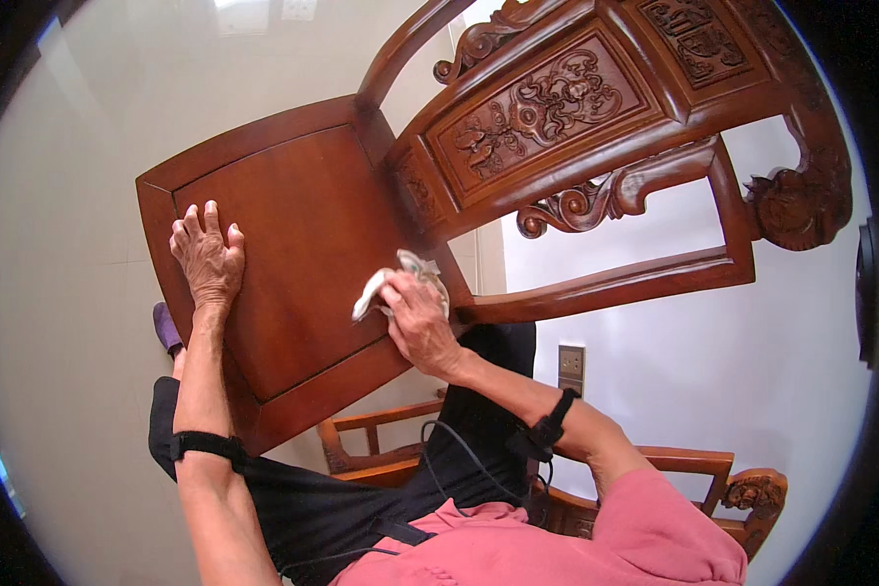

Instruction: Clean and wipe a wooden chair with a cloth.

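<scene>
A carved wooden armchair stands before me, its reddish-brown seat panel facing up. My left hand lies with fingers spread on the seat near its left edge and holds nothing. In my right hand is a crumpled white cloth, pressed at the seat's right part, close to the armrest. The chair's backrest, with carved relief panels, rises at the upper right. Part of the cloth is hidden under my fingers.
Behind me is another wooden chair with carved arm ends. A wall socket sits on the white wall at the right. Pale floor tiles lie at the left. A thin dark cable loops over my lap.
</scene>
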`<action>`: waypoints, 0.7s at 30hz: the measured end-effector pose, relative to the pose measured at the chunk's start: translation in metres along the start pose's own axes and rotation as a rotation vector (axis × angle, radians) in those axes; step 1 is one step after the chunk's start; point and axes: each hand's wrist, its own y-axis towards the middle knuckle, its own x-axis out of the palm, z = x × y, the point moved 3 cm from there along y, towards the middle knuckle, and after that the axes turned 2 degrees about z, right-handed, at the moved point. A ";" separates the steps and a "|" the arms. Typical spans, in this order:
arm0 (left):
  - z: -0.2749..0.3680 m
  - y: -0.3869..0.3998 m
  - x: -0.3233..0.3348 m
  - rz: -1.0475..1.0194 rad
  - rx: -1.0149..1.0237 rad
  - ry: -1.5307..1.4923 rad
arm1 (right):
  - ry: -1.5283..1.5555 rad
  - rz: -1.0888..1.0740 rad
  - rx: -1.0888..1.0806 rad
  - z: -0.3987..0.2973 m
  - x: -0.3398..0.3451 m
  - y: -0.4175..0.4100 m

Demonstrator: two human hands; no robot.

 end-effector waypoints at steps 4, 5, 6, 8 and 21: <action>0.000 -0.002 0.000 -0.022 -0.013 -0.031 | -0.188 -0.022 0.029 0.009 0.030 0.051; -0.001 -0.003 0.000 -0.021 -0.011 -0.035 | -0.205 -0.036 0.041 0.016 0.038 0.068; 0.000 -0.003 0.000 -0.022 -0.014 -0.031 | -0.258 -0.038 0.043 0.025 0.048 0.086; 0.004 0.000 0.002 -0.015 0.001 -0.046 | -0.346 0.001 0.032 0.049 0.054 0.120; 0.002 0.000 0.005 -0.025 -0.005 -0.028 | -0.195 0.020 -0.060 0.029 0.010 0.050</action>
